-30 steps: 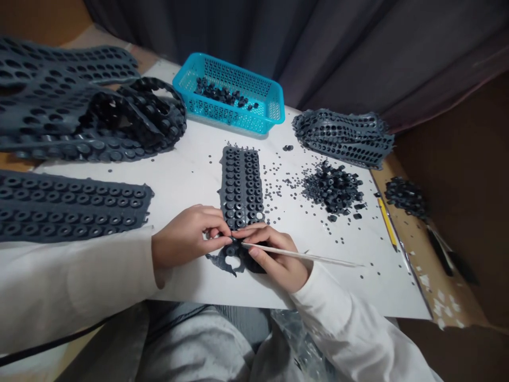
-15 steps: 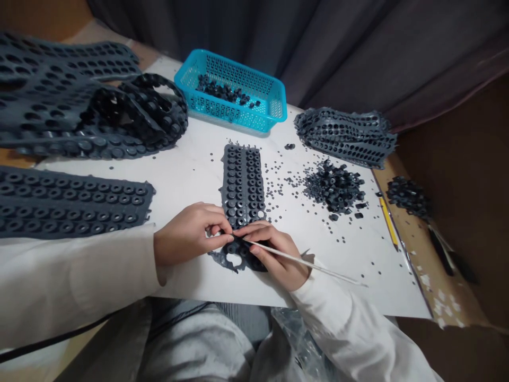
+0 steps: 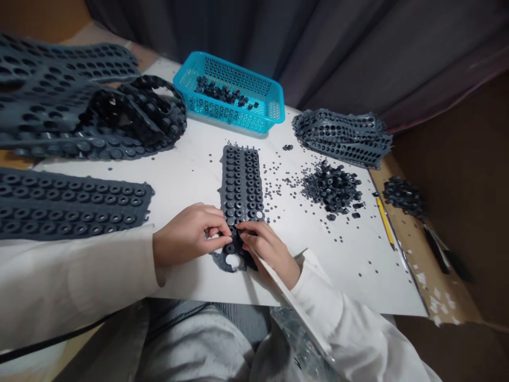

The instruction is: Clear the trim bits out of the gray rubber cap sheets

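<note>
A dark grey rubber sheet of moulded rings (image 3: 242, 183) lies lengthwise in the middle of the white table (image 3: 186, 175). My left hand (image 3: 186, 233) pinches the sheet's near end with thumb and fingers closed. My right hand (image 3: 266, 249) is closed round a thin white stick (image 3: 278, 281), its fingertips pressed onto the same near end of the sheet, touching the left fingers. The stick runs back along my right sleeve. A torn, emptied part of the sheet (image 3: 233, 261) shows between my hands.
A blue basket (image 3: 233, 93) with loose black rings stands at the back. A pile of loose rings (image 3: 332, 185) and small scraps lie to the right, before a stack of emptied sheets (image 3: 344, 137). More ring sheets (image 3: 71, 204) lie left. A yellow pencil (image 3: 385, 223) lies right.
My right hand has turned, so the stick that pointed out to the right across the table now lies back along my right forearm. The left hand has hardly moved.
</note>
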{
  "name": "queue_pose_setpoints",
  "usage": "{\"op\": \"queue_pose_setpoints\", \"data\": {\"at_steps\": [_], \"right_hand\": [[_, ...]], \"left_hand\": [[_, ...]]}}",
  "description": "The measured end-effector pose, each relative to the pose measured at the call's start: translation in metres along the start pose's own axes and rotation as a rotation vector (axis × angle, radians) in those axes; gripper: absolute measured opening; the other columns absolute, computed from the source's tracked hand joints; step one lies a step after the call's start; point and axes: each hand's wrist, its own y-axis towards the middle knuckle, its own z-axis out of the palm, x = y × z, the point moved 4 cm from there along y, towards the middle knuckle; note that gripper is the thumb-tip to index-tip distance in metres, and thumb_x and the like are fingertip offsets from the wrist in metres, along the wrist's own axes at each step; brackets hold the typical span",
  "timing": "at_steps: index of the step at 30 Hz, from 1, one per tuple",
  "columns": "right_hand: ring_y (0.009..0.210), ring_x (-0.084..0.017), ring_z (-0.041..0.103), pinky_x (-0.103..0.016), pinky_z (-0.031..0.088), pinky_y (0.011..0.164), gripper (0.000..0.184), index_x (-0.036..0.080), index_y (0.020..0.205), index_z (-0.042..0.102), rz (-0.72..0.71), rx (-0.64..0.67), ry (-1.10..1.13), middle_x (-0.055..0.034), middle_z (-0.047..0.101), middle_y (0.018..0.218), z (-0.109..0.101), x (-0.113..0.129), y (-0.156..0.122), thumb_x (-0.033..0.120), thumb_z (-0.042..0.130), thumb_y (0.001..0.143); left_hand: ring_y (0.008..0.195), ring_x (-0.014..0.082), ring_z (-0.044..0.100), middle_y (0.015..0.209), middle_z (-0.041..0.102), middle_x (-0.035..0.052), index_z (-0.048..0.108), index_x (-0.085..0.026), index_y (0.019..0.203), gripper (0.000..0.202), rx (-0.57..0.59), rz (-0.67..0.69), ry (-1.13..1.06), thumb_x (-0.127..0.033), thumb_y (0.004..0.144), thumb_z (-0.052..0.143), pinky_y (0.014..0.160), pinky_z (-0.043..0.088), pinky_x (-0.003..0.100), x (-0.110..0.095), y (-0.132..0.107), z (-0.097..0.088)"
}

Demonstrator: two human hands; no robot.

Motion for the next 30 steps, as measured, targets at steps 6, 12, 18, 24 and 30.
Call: {"op": "queue_pose_setpoints", "data": {"at_steps": [6, 12, 18, 24, 30], "right_hand": [[0.100, -0.017, 0.059, -0.033, 0.052, 0.082, 0.015, 0.023, 0.104, 0.049, 0.134, -0.083, 0.146, -0.0107, 0.058, 0.112, -0.011, 0.000, 0.002, 0.016, 0.041, 0.092], [0.103, -0.018, 0.058, -0.037, 0.051, 0.085, 0.012, 0.022, 0.100, 0.051, 0.195, -0.115, 0.258, -0.0109, 0.060, 0.111, -0.015, -0.003, 0.000, 0.019, 0.041, 0.093], [0.110, -0.020, 0.055, -0.044, 0.043, 0.095, 0.010, 0.023, 0.098, 0.054, 0.231, -0.056, 0.504, -0.0089, 0.063, 0.115, -0.015, -0.005, 0.001, 0.024, 0.048, 0.091], [0.111, -0.021, 0.054, -0.045, 0.042, 0.095, 0.010, 0.022, 0.097, 0.055, 0.248, -0.012, 0.563, -0.0096, 0.064, 0.116, -0.016, -0.005, 0.001, 0.026, 0.048, 0.091], [0.096, -0.021, 0.058, -0.041, 0.046, 0.084, 0.010, 0.022, 0.095, 0.058, 0.301, -0.276, 0.508, -0.0080, 0.063, 0.101, -0.029, -0.013, -0.004, 0.025, 0.051, 0.089]], "left_hand": [[0.061, 0.0093, 0.050, 0.059, 0.052, -0.0042, 0.065, -0.019, 0.070, 0.010, -0.010, -0.004, -0.001, -0.024, 0.078, 0.062, 0.064, 0.036, 0.022, 0.000, -0.001, 0.000], [0.060, 0.0094, 0.050, 0.060, 0.053, -0.0040, 0.066, -0.019, 0.071, 0.010, -0.013, 0.000, 0.006, -0.025, 0.078, 0.062, 0.064, 0.036, 0.023, 0.001, -0.001, 0.001], [0.060, 0.0089, 0.050, 0.058, 0.052, -0.0047, 0.067, -0.020, 0.071, 0.008, -0.028, 0.002, -0.001, -0.025, 0.076, 0.064, 0.065, 0.036, 0.023, 0.000, -0.001, 0.000], [0.060, 0.0089, 0.050, 0.058, 0.052, -0.0052, 0.068, -0.021, 0.073, 0.007, -0.034, -0.015, 0.004, -0.027, 0.075, 0.065, 0.066, 0.037, 0.023, -0.002, 0.000, -0.001], [0.064, 0.0101, 0.050, 0.063, 0.052, -0.0045, 0.064, -0.020, 0.075, 0.005, 0.007, 0.004, 0.059, -0.024, 0.073, 0.064, 0.069, 0.037, 0.025, -0.003, -0.002, -0.001]]}}
